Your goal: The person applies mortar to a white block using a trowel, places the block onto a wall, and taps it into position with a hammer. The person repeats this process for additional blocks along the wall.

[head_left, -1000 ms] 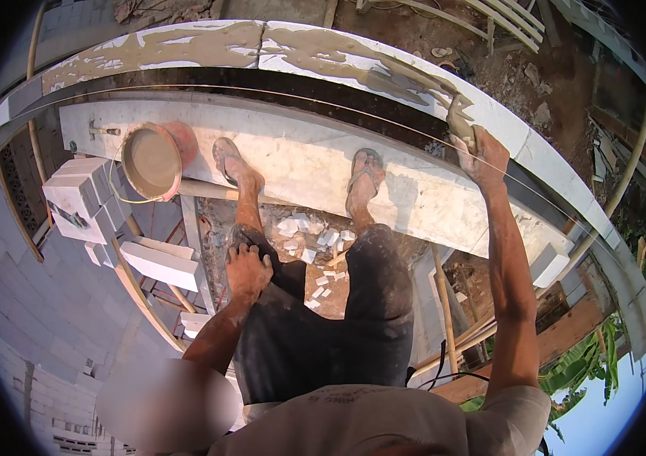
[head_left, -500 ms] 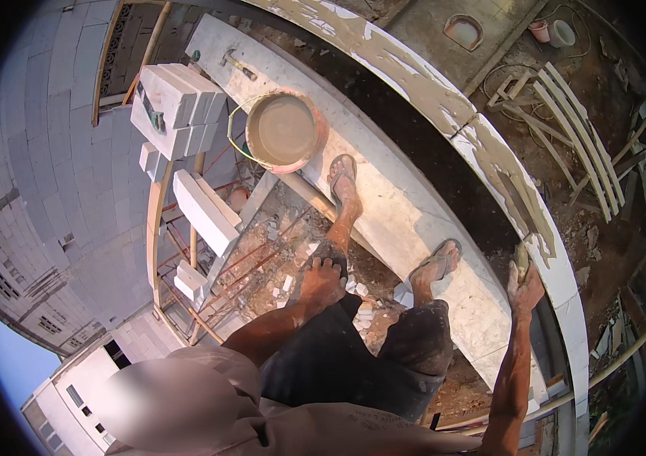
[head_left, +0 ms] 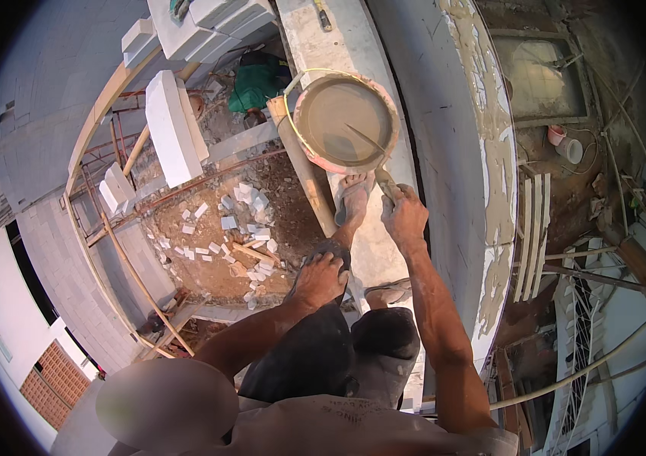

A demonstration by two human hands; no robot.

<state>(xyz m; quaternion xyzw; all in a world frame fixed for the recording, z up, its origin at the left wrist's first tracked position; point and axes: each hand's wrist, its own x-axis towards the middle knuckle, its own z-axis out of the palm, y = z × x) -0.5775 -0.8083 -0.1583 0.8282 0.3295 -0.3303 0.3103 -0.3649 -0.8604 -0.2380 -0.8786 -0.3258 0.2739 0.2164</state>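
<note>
We find no packages, labels, signs or screens anywhere in this view, only bare building materials and site debris.

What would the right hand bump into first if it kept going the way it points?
Most likely the bucket of grey mortar. The right hand holds a trowel that points up and left, with its tip already at the mortar. Depth is hard to judge here.
</note>
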